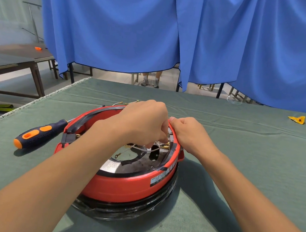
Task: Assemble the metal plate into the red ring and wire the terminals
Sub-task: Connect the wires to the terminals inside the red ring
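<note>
Left hand (144, 122) pinches a white wire (142, 149) at the brass terminals (165, 146), fingers curled; right hand (189, 133) grips the red ring (124, 185) rim, apparently steadying it.

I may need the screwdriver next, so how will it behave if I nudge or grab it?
The screwdriver lies flat on the green cloth, so it looks stable. Its rounded handle could roll if pushed sideways, though the cloth should damp that. The dotted black and orange grip looks rubbery, probably not slippery. It appears rigid, likely handle-heavy.
</note>
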{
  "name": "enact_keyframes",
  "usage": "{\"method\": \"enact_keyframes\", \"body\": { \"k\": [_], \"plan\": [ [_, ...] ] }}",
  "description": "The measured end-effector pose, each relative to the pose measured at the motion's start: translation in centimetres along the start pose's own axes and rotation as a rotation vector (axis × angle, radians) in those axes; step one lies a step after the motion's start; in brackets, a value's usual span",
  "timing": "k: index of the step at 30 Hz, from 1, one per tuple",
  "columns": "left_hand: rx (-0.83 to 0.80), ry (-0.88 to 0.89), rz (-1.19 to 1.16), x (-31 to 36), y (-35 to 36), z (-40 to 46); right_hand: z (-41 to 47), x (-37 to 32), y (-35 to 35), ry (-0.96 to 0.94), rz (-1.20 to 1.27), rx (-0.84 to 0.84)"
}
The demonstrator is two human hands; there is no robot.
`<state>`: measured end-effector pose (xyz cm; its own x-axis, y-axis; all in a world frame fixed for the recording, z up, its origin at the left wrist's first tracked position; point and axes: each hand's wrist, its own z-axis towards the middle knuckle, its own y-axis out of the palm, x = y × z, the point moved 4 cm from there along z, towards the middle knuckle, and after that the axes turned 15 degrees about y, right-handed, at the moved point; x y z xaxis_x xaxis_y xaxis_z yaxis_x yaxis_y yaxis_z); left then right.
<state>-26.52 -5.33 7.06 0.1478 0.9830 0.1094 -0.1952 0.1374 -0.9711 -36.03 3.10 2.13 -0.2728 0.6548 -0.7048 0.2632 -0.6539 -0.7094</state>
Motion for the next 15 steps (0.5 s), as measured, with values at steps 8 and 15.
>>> {"method": "enact_keyframes", "body": {
  "k": [8, 15],
  "plan": [
    [0.062, 0.025, -0.054, 0.2, 0.5, 0.0, -0.3, -0.3, -0.1, -0.018, -0.069, 0.007],
    [-0.049, 0.065, -0.281, -0.5, 0.2, -0.2, 0.0, -0.1, -0.6, 0.017, -0.104, 0.027]
  ]
}}
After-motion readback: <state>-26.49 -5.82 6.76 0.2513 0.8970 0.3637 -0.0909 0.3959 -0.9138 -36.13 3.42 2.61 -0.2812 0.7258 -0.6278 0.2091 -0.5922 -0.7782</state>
